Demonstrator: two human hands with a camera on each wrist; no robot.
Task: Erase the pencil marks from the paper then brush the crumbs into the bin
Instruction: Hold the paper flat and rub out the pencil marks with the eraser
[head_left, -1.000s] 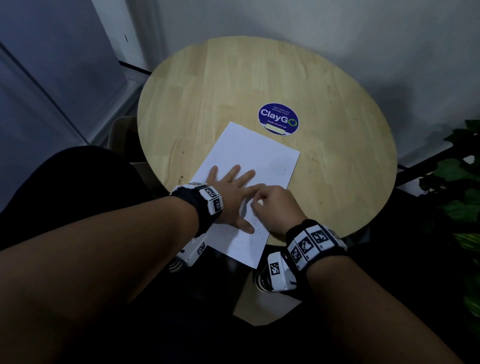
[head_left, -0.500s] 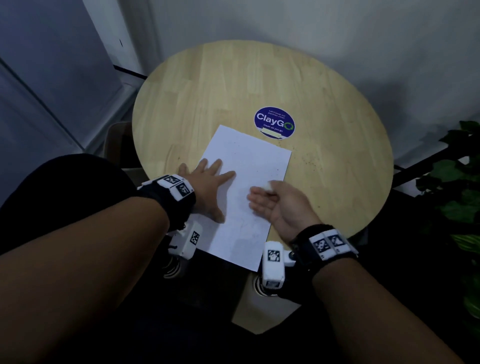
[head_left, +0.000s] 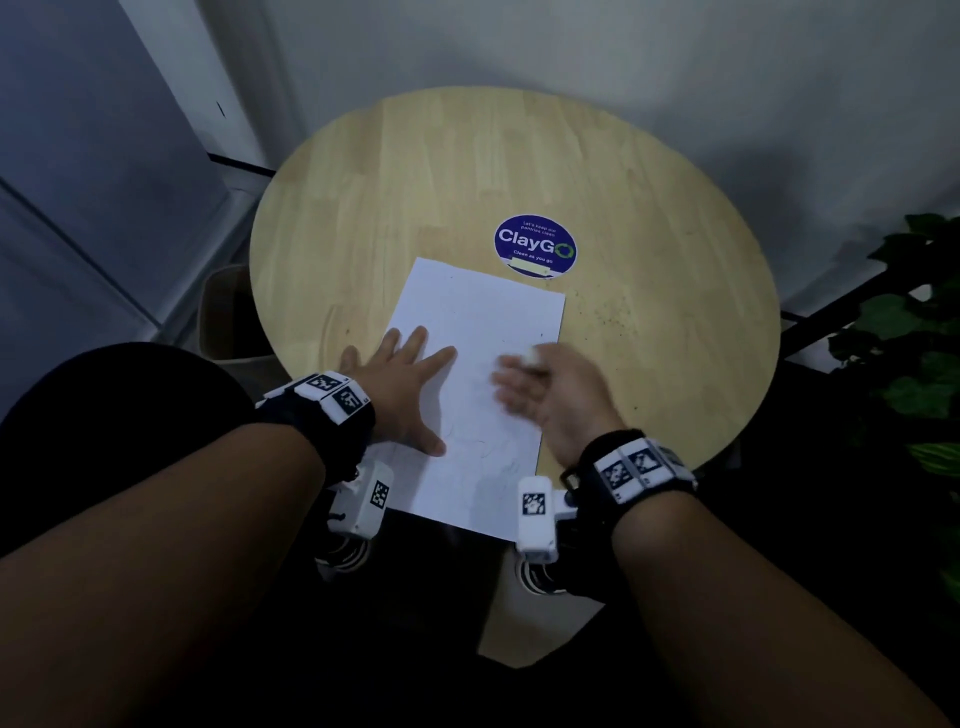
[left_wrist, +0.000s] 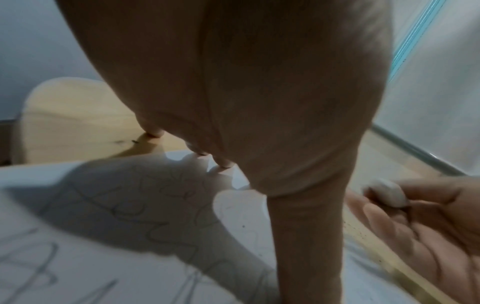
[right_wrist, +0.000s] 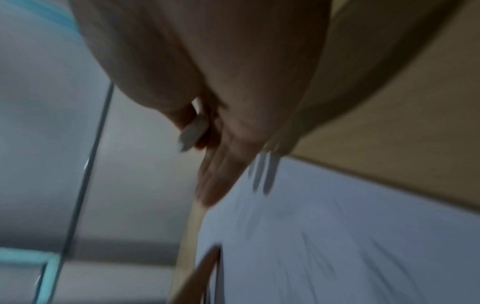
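A white sheet of paper (head_left: 483, 322) lies on the round wooden table (head_left: 441, 182), its near edge hanging past the rim. My left hand (head_left: 405, 379) presses flat on the sheet's left part, fingers spread. Pencil marks (left_wrist: 161, 222) run across the paper (left_wrist: 130, 267) in the left wrist view. My right hand (head_left: 540, 395), blurred, hovers on edge over the sheet's right side with its palm facing left. Its thumb pinches a small white eraser (head_left: 531, 356) against the hand while the other fingers stay straight. The eraser (left_wrist: 387, 194) (right_wrist: 193, 131) shows in both wrist views.
Dark crumbs (head_left: 608, 312) speckle the wood right of the paper. A round blue sticker (head_left: 535, 247) sits just beyond the sheet. A beige open container (head_left: 223, 317) stands on the floor below the table's left rim. Green plant leaves (head_left: 914, 338) crowd the right side.
My right hand has lifted off the paper, turned palm-inward and moved to the sheet's right side with the eraser. My left hand slid toward the paper's left edge.
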